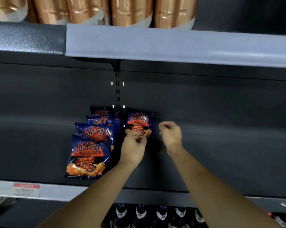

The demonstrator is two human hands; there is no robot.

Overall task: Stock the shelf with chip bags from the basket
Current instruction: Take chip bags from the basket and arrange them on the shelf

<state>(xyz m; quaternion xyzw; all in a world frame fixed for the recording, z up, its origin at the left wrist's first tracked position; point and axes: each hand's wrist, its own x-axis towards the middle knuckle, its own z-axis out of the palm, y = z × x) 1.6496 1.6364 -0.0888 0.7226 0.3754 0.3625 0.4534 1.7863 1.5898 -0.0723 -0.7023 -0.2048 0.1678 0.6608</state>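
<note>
A wide, dark grey shelf (221,153) fills most of the view, with its back panel rising behind and a slotted upright (117,91) running down the middle of that panel. Above it juts the pale front edge of the upper shelf (171,45), which is loaded with shiny copper-coloured packs (130,10) standing side by side.

On the dark shelf, left of centre, a row of chip bags (96,139) runs from front to back. There are four blue barbecue packets standing upright, each overlapping the one behind. Just to the right of that row, near the back panel, a lone chip bag (139,120) of the same kind stands upright facing out.

Both bare forearms reach in from below. The left hand (133,147) is at the lower front of the lone chip bag, and its fingers (135,134) are curled in and pinching the packet's bottom edge. The right hand (171,134) sits just beside the bag's right side. Its fingers are curled into the palm with nothing showing in them, and I cannot tell whether they brush the packet.

Under the shelf's front lip stands a line of dark bottles (160,214) with white neck labels. At the far left of that lip is a red-and-white price label (26,189), too blurred to read.
</note>
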